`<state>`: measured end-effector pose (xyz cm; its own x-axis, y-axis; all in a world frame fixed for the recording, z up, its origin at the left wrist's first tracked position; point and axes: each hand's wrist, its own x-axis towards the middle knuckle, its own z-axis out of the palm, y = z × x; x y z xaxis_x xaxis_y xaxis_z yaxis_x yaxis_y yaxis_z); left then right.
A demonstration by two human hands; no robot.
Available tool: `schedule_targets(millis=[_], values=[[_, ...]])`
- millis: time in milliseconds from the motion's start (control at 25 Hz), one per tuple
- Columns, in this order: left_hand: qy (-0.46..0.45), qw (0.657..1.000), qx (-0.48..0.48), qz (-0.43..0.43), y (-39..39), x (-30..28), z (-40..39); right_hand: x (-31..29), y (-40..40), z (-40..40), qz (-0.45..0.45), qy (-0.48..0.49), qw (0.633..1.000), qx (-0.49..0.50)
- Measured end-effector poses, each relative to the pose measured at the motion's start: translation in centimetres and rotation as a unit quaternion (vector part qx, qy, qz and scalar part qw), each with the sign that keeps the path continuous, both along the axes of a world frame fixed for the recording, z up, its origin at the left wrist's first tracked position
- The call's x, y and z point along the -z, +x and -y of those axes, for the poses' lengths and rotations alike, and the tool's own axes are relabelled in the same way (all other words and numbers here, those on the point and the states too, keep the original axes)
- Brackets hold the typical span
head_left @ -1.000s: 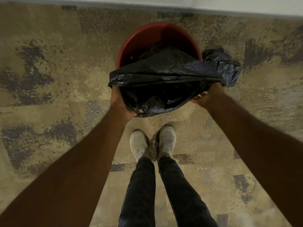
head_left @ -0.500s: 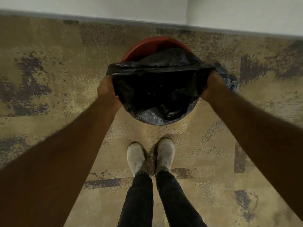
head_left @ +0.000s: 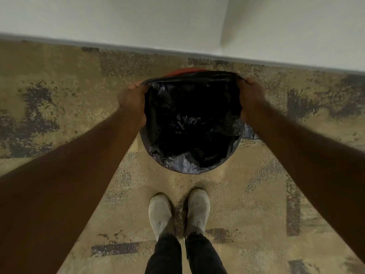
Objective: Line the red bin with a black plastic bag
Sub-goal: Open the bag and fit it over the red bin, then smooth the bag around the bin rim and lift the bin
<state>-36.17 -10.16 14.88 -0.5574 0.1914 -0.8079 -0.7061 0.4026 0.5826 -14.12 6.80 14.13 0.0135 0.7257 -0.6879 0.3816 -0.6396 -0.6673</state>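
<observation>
The black plastic bag sits inside the red bin, its mouth stretched wide over almost the whole opening. Only a thin arc of the bin's red rim shows at the far side. The bag's near edge is folded down over the bin's front rim. My left hand grips the bag's edge at the bin's left side. My right hand grips the edge at the right side, pulling it taut toward the far rim.
The bin stands on a patterned tan and dark carpet, close to a white wall with a grey skirting. My two white shoes stand just in front of the bin. A bit of loose black plastic shows under my right wrist.
Both hands have carried the bag's far edge farther over the bin toward the wall side. Much less red rim shows now. The view has tilted up, showing more wall.
</observation>
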Motion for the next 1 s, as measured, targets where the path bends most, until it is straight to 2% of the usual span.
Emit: schedule_targets(millis=[160,360,440,520,640,760,920,1000], values=[[-0.024,0.999,-0.02,-0.012,0.1,0.6,-0.3,0.2,-0.6,0.2,-0.013,-0.003,1.0,0.013],[-0.039,0.999,0.005,0.023,0.4,1.0,-0.8,0.8,-0.8,-0.2,-0.013,-0.029,0.999,-0.009],[-0.057,0.997,0.019,0.049,0.2,1.1,-0.9,1.1,-0.7,-0.3,-0.005,-0.055,0.996,-0.065],[-0.08,0.993,0.042,0.07,-0.4,1.4,-0.6,1.3,-0.2,-0.4,0.005,-0.093,0.995,-0.033],[-0.104,0.988,0.072,0.084,-1.3,2.7,0.5,2.0,1.5,-0.2,0.032,-0.207,0.978,-0.021],[-0.113,0.985,0.079,0.101,-1.0,3.4,2.4,2.7,3.7,1.2,0.03,-0.239,0.971,0.01],[-0.064,0.989,0.019,0.131,0.6,4.0,5.2,3.1,5.8,4.8,0.006,-0.192,0.979,0.062],[-0.072,0.99,-0.003,0.12,1.4,4.3,6.6,3.7,7.1,6.8,0.021,-0.165,0.984,0.06]])
